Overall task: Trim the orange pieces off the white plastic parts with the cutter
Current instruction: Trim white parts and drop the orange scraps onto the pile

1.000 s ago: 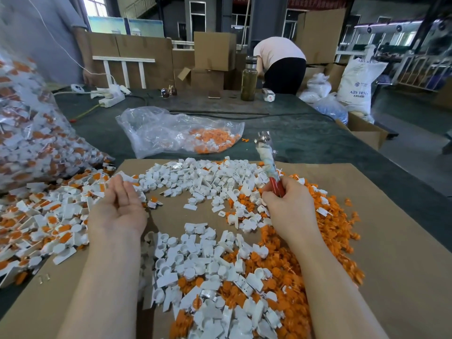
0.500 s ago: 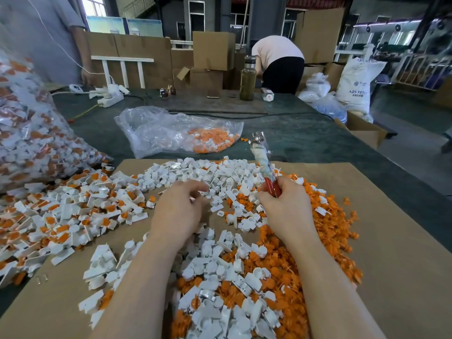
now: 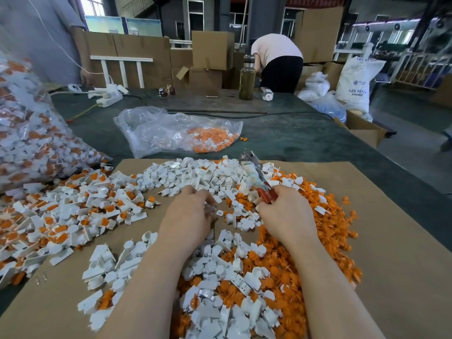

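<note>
Nearest, on the brown cardboard sheet (image 3: 391, 241) that covers this end of the bench (image 3: 305, 140), lies a mixed heap of trimmed white pieces (image 3: 220, 311) and loose orange offcuts (image 3: 325, 231). The heap spreads right and away, so a good share of the cutting looks done.

Just beyond it the two hands work side by side. The left hand (image 3: 188, 216) is knuckles-up with its fingers curled down over a small white part; the part is blurred and mostly hidden, so whether it still carries orange cannot be told. The right hand (image 3: 286, 214) grips the red handles of the cutter (image 3: 256, 177), whose taped shank and metal head point up and away over the white pile. Whether the blades are apart or together is too blurred to judge.

To the left on the cardboard sits a wide spread of untrimmed white parts with orange pieces (image 3: 66, 211) still attached, and past it, at the far left, a big clear sack of the same parts (image 3: 31, 138) bulges onto the bench. Judging by that, much is left, likely more than has been cut.

Farther out, beyond the cardboard's edge, a slack plastic bag (image 3: 156, 133) holds a small lot of orange scraps (image 3: 212, 139). At the far end stand a bottle (image 3: 247, 79), a power strip (image 3: 107, 96) and cardboard boxes (image 3: 212, 50), with a person (image 3: 278, 59) bending over behind.
</note>
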The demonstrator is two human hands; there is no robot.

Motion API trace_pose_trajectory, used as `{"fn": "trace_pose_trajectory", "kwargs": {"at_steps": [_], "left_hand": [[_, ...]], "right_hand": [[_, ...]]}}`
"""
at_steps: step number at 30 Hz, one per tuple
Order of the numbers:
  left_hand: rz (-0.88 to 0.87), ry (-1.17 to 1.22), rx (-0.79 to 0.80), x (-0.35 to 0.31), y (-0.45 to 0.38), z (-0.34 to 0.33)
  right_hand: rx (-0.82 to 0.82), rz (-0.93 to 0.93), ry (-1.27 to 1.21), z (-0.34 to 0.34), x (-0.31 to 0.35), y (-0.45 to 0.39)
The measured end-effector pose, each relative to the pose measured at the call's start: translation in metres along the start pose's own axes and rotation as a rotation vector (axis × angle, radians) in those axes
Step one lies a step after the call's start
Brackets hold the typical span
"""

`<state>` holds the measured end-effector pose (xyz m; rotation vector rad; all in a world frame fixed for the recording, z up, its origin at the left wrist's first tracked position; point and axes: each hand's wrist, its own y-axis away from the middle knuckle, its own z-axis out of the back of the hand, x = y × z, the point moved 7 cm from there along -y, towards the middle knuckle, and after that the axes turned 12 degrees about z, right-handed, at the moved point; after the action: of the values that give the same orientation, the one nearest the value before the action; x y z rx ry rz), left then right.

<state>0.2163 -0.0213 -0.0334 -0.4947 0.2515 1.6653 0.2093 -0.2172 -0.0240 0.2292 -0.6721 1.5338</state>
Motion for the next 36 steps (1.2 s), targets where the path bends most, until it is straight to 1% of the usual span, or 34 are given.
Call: {"fn": "trace_pose_trajectory", "kwargs": {"at_steps": [5,8,13,16,19,21,23,26,27,28,30,33,36], "left_hand": [[0.068,0.062,0.007,0.004,-0.002,0.0],[0.104,0.06,0.002,0.009,-0.004,-0.002],[0.078,0.006,0.023,0.007,-0.004,-0.005],[0.094,0.052,0.022,0.009,-0.004,-0.002],[0.178,0.167,-0.011,0.018,-0.005,0.002],[0.239,0.301,-0.02,0.023,-0.006,0.007],[0.287,0.508,0.006,0.026,-0.006,0.01],[0.413,0.851,0.043,0.033,-0.005,0.012],[0.453,0.928,0.059,0.036,-0.005,0.011],[0.472,0.973,0.071,0.037,-0.004,0.011],[0.469,0.991,0.079,0.038,-0.003,0.012],[0.46,0.978,0.061,0.038,-0.003,0.014],[0.477,1.033,0.049,0.038,-0.004,0.013]], "right_hand": [[0.045,-0.032,0.163,0.0,-0.003,0.004],[0.077,-0.033,0.239,-0.002,-0.003,0.006],[0.21,0.054,0.129,-0.015,0.001,0.003],[0.193,0.075,0.017,-0.017,0.003,0.002],[0.088,0.035,-0.053,-0.006,-0.002,0.0],[0.057,0.008,-0.076,0.001,-0.008,0.0],[0.097,-0.006,-0.14,0.003,-0.012,0.0],[0.235,0.042,-0.169,0.001,-0.008,0.004],[0.286,0.071,-0.156,0.0,-0.005,0.005],[0.329,0.105,-0.128,-0.002,-0.001,0.007],[0.38,0.183,-0.024,-0.006,0.007,0.009],[0.4,0.251,0.124,-0.013,0.014,0.01],[0.39,0.273,0.193,-0.015,0.017,0.01]]}}
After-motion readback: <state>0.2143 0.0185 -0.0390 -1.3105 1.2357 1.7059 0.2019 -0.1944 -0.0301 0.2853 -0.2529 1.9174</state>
